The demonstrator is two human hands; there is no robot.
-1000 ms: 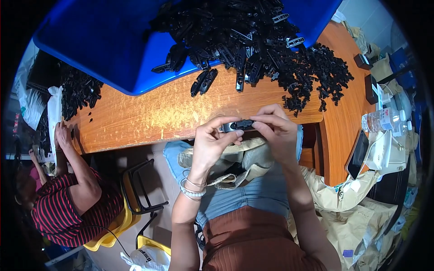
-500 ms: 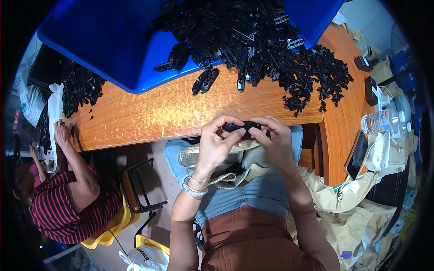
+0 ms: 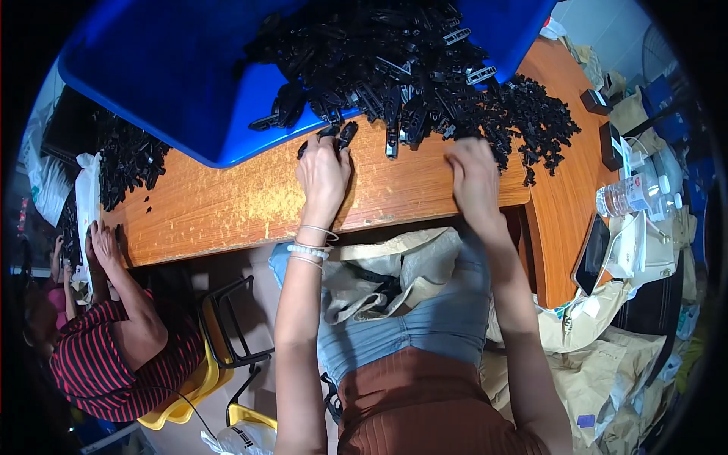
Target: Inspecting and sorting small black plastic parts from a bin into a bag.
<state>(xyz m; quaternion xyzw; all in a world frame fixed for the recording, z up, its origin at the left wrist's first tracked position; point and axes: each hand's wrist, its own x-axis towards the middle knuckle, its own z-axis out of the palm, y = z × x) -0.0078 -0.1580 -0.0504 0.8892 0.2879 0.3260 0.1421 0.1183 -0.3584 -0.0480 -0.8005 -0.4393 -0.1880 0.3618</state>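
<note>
My left hand [image 3: 324, 178] reaches over the table to the rim of the blue bin. Its fingers are bent down over an elongated black plastic part [image 3: 303, 149], which they partly hide. A second such part [image 3: 348, 135] lies by the thumb and index finger. To the right, my right hand [image 3: 476, 178] is above the table at the near edge of a heap of small black plastic pieces [image 3: 542, 114]. Its fingers curl downward and are blurred, so whether they hold a piece is hidden. On my lap lies an open beige sack [image 3: 425, 254] with something black inside.
The tilted blue bin [image 3: 167, 98] spills larger black parts [image 3: 364, 61] onto the wooden table [image 3: 250, 201]. A phone [image 3: 591, 256] and plastic bottle [image 3: 629, 195] stand at right. Another person in a striped top [image 3: 114, 353] works at left beside a yellow chair [image 3: 182, 394].
Both hands have moved forward from above my lap to the table and drawn apart. The black part they held together is gone from between them. The view has shifted slightly.
</note>
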